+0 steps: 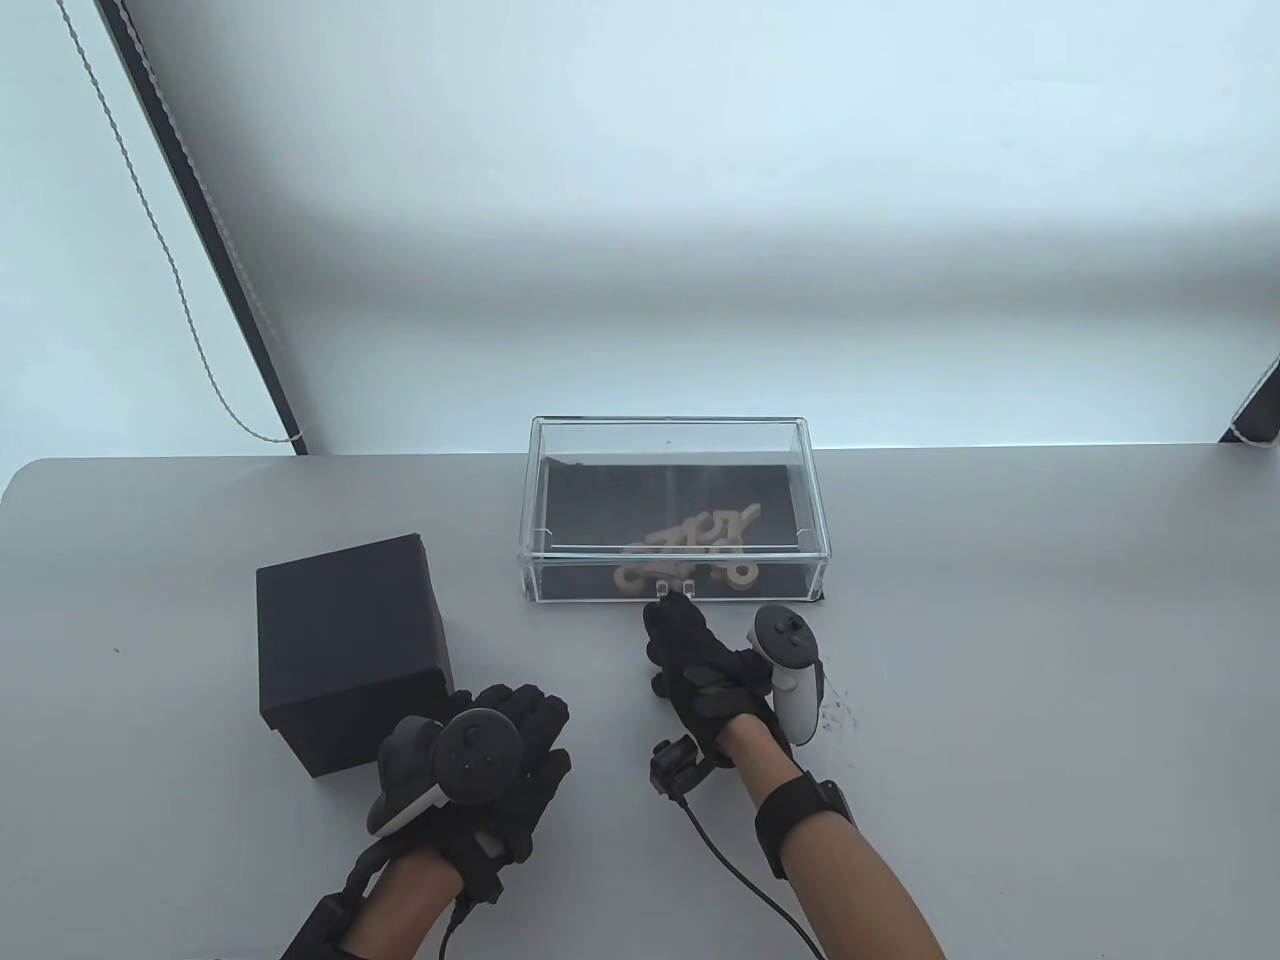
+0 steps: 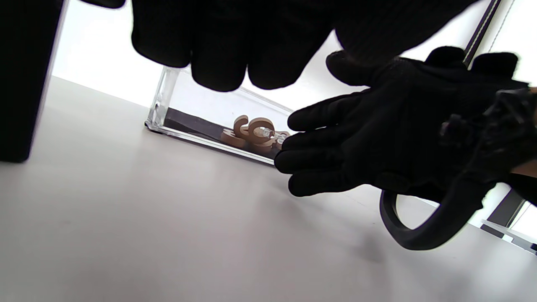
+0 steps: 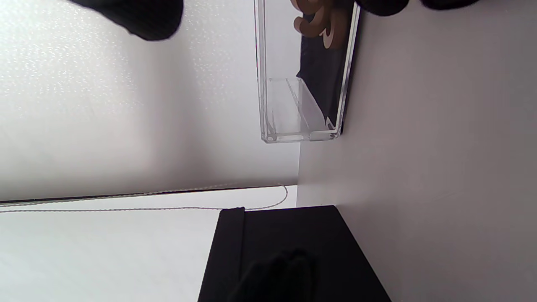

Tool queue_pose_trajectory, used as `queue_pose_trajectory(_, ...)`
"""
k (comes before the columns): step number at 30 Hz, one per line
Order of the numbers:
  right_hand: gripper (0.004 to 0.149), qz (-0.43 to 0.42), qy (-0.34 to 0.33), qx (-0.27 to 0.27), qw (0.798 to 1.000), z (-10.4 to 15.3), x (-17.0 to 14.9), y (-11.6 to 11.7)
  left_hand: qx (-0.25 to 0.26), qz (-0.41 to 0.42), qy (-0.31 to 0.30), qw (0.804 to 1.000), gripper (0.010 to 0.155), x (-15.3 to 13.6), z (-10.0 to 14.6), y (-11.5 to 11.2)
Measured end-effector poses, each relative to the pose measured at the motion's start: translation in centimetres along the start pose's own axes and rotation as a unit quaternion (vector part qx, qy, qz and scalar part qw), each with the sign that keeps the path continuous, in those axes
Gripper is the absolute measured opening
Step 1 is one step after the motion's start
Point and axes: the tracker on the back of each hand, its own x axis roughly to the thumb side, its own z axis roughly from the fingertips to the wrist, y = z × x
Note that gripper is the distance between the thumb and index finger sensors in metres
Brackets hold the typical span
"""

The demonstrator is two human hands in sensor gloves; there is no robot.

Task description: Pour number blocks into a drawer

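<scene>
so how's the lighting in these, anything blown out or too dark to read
Table view: even light, soft shadow band on the wall, faint reflections on the clear drawer. Left wrist view: backlit, bright background washes out, so the right hand and left hand are near silhouettes. Right wrist view: turned sideways, black box lacks detail.

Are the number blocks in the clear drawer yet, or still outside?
In. The tan number blocks lie in a pile on the dark floor of the clear drawer, near its front wall.
</scene>
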Motion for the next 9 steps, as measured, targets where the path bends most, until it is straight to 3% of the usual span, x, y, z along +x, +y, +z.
queue_pose_trajectory(9,0.087,0.040,-0.016,0.010,0.999,4.1,0.3,-1.1,0.000,-0.001,0.004,1.000,0.066,-0.2,0.1,0.0)
